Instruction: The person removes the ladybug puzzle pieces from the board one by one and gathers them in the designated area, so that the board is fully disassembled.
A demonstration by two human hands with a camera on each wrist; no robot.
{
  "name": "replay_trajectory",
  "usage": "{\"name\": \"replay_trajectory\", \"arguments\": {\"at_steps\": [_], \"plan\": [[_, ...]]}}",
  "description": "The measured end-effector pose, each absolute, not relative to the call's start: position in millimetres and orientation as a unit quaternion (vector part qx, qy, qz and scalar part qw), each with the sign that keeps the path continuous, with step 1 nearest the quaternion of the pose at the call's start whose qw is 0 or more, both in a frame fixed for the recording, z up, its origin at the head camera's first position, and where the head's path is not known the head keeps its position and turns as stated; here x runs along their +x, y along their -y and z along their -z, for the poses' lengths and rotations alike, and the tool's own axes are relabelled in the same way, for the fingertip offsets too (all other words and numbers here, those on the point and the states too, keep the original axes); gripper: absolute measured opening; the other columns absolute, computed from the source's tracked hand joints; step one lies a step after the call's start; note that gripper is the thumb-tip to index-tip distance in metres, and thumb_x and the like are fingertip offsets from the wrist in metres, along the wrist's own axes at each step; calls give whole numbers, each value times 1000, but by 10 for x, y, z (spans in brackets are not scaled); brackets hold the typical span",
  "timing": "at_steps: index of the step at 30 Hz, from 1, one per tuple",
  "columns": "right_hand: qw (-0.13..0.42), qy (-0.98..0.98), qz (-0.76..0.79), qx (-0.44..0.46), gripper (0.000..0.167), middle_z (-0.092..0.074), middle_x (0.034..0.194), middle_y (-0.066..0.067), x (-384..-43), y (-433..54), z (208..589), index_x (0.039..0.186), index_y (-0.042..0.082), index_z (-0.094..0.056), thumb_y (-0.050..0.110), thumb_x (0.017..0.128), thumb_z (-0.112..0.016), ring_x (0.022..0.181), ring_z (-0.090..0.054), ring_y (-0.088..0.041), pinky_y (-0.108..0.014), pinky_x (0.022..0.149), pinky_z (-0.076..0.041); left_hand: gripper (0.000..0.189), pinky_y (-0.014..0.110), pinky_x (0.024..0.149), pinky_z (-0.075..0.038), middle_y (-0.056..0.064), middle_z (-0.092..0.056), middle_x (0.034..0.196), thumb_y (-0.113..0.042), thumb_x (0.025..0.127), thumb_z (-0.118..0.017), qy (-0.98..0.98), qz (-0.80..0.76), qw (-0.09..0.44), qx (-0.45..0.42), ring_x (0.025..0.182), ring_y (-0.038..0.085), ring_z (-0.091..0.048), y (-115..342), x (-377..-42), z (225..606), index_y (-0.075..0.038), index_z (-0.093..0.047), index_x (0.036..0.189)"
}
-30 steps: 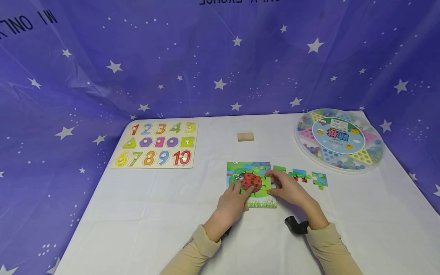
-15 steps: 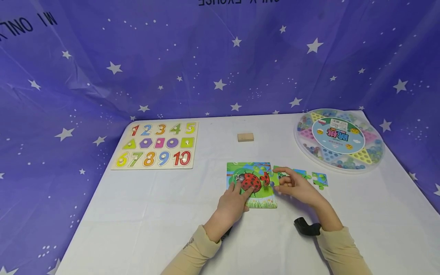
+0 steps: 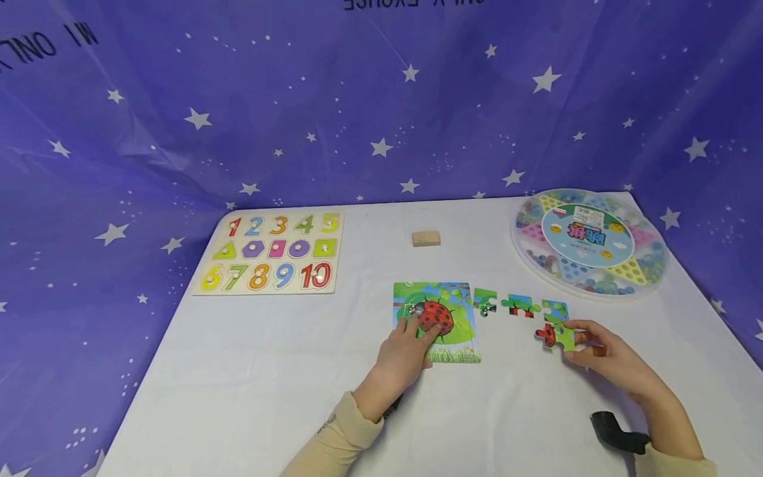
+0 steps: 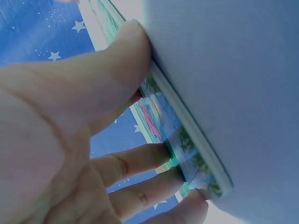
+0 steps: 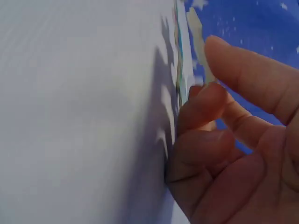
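My left hand [image 3: 401,353] rests on the ladybug puzzle [image 3: 462,336], its fingers spread over the lower left part. In the left wrist view, the thumb lies along the edge of the puzzle [image 4: 189,130] and the other fingers extend over the printed face. At the right, my right hand [image 3: 614,358] pinches a green and red puzzle piece [image 3: 563,339] by its right side, between thumb and fingers. This piece overlaps the lower part of a blue and green piece [image 3: 554,309]. Two more pieces lie between it and the puzzle: one with red [image 3: 520,305] and one mostly green [image 3: 485,299].
A number and shape peg board [image 3: 268,252] lies at the back left. A small wooden block [image 3: 426,238] sits behind the puzzle. The round Chinese checkers box [image 3: 587,238] with marbles stands at the back right. A starry purple cloth [image 3: 381,119] hangs behind the white table.
My right hand has lifted a puzzle piece off the puzzle's right side and carried it right, over to the rightmost loose piece. My left hand has stayed on the puzzle.
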State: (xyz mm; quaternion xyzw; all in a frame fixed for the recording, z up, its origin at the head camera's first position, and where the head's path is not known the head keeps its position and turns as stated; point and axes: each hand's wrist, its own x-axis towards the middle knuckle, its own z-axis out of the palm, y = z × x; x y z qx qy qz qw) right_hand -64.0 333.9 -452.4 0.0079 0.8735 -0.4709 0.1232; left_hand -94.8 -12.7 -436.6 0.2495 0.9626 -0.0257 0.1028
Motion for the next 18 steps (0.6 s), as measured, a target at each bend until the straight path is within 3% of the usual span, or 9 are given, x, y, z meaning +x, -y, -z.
{"name": "replay_trajectory", "arguments": {"at_steps": [7,12,18], "plan": [[136,-892,431,15,56,-41,108,-17,-525,-3422,4499,129,-4,-38,18,85,-64,69,-42,-14,-26,54,-40,61,32,88,-44,13,-37,138,-47,82,-57,-962,37,93,254,125,28,-37,126,-927,4369,-30,-40,138],[139,-900,414,-4,56,-43,111,-21,-579,-3383,4481,129,-6,-39,15,84,-65,77,-42,-15,-26,54,-41,61,32,87,-44,13,-37,138,-47,81,-57,-962,36,92,254,125,28,-36,126,-932,4371,-30,-41,137],[115,-898,424,-37,50,-44,109,-22,-729,-3243,4369,129,-5,-38,13,88,-60,65,-48,-17,-28,53,-43,61,32,87,-44,13,-37,138,-47,82,-57,-963,33,93,252,125,28,-36,133,-945,4370,-30,-40,138]]}}
